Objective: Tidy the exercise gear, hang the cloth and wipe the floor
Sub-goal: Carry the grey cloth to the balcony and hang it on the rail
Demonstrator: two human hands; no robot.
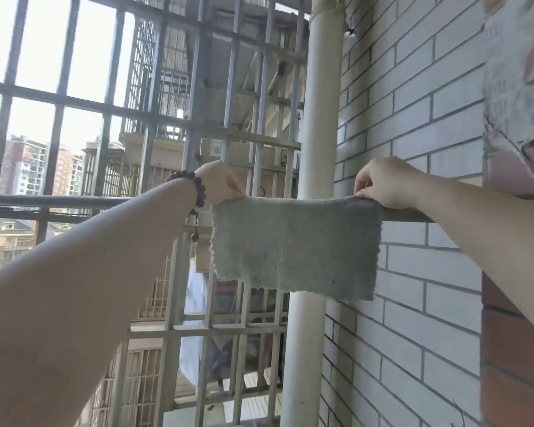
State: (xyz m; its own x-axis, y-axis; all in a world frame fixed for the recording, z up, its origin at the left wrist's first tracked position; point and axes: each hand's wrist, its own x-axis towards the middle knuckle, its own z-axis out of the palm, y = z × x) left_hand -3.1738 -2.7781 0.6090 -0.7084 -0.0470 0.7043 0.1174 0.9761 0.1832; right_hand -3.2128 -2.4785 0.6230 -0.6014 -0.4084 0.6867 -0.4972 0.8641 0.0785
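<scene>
A grey-green terry cloth (295, 248) hangs draped over a horizontal metal rail (56, 199), its lower edge frayed. My left hand (221, 181), with a dark bead bracelet on the wrist, pinches the cloth's top left corner at the rail. My right hand (383, 183) pinches the top right corner, knuckles up, over the rail. The cloth is stretched flat between both hands. No exercise gear is in view.
A white vertical drainpipe (321, 103) stands just behind the cloth. A grey brick wall (413, 118) fills the right side, with a red brick edge (512, 365) nearer me. Metal window bars (59, 103) enclose the left; buildings lie beyond.
</scene>
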